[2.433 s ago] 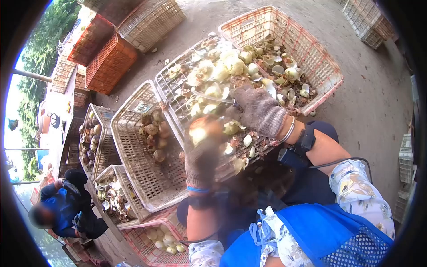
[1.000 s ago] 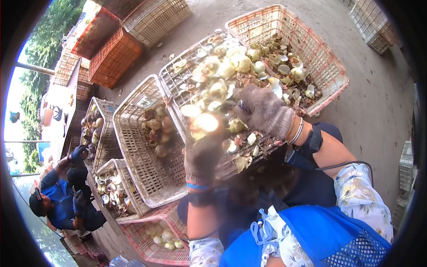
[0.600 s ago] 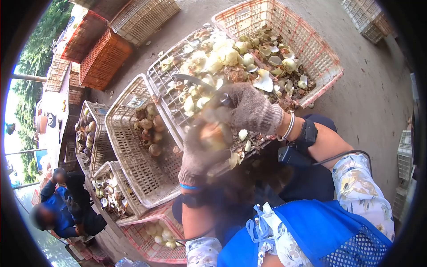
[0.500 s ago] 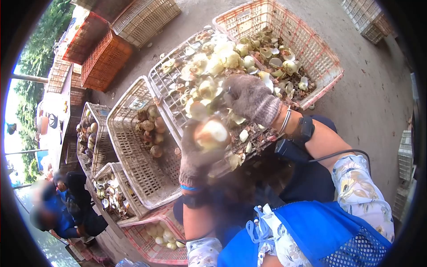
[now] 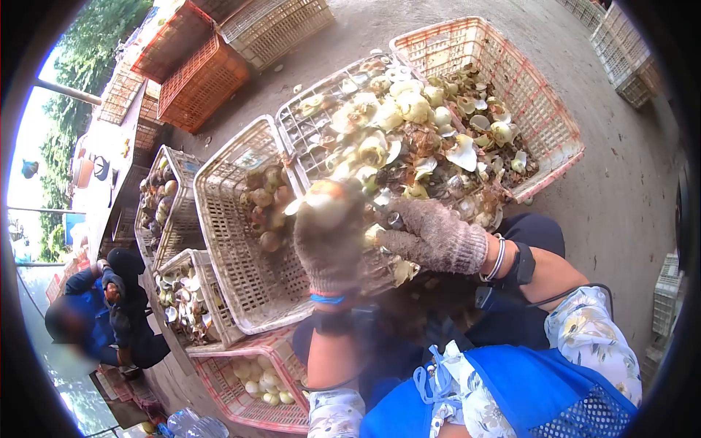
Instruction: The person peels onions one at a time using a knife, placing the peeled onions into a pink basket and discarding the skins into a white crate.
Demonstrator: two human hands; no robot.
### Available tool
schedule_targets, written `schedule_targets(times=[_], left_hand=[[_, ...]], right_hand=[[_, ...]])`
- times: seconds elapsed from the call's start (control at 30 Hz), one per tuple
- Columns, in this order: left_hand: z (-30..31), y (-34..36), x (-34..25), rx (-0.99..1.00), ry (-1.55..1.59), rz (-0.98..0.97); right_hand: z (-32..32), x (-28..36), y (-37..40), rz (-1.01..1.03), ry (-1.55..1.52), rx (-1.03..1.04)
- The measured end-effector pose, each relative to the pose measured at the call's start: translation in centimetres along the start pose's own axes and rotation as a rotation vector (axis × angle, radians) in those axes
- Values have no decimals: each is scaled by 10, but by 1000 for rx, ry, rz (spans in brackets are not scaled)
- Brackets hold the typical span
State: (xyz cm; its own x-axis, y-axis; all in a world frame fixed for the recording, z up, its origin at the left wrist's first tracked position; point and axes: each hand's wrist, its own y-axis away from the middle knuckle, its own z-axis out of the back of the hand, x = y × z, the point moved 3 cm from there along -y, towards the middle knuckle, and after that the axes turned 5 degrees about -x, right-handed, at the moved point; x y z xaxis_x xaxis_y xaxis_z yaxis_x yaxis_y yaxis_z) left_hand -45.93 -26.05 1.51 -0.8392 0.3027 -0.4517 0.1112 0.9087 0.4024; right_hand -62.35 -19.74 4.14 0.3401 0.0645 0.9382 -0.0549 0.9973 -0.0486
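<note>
My left hand point(image 5: 328, 248), in a grey-brown knit glove, is closed round an onion point(image 5: 330, 206) with a pale top and some brown skin; both are blurred by motion. Close beside it, my gloved right hand point(image 5: 434, 237) has its fingers curled. A small dark, round-ended piece point(image 5: 395, 220) shows at those fingers, too little of it to name. Both hands are over the near edge of an upturned crate point(image 5: 310, 109), on which onion peels point(image 5: 409, 109) are heaped.
More peels lie in the red-white crate point(image 5: 537, 109) beyond. On the left, a white crate point(image 5: 241, 292) contains brown-skinned onions point(image 5: 269, 201). Peeled onions point(image 5: 266, 383) sit in a pink crate point(image 5: 212, 372). Another person point(image 5: 102, 314) sits at the far left. Orange crates point(image 5: 201, 84) stand behind.
My right hand has come back from the peel heap towards my body, beside the left hand. My left hand has tilted upright with the onion. The view has shifted slightly.
</note>
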Motion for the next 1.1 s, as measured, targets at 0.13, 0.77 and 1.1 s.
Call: schedule_targets(times=[0.13, 0.77, 1.1], left_hand=[[-17, 13, 3, 238, -107, 52], [-2, 12, -3, 171, -626, -194], [1, 6, 6, 195, -744, -283]], right_hand=[[-5, 5, 1, 50, 75, 63], [-6, 9, 7, -154, 126, 137], [-14, -19, 4, -194, 100, 126]])
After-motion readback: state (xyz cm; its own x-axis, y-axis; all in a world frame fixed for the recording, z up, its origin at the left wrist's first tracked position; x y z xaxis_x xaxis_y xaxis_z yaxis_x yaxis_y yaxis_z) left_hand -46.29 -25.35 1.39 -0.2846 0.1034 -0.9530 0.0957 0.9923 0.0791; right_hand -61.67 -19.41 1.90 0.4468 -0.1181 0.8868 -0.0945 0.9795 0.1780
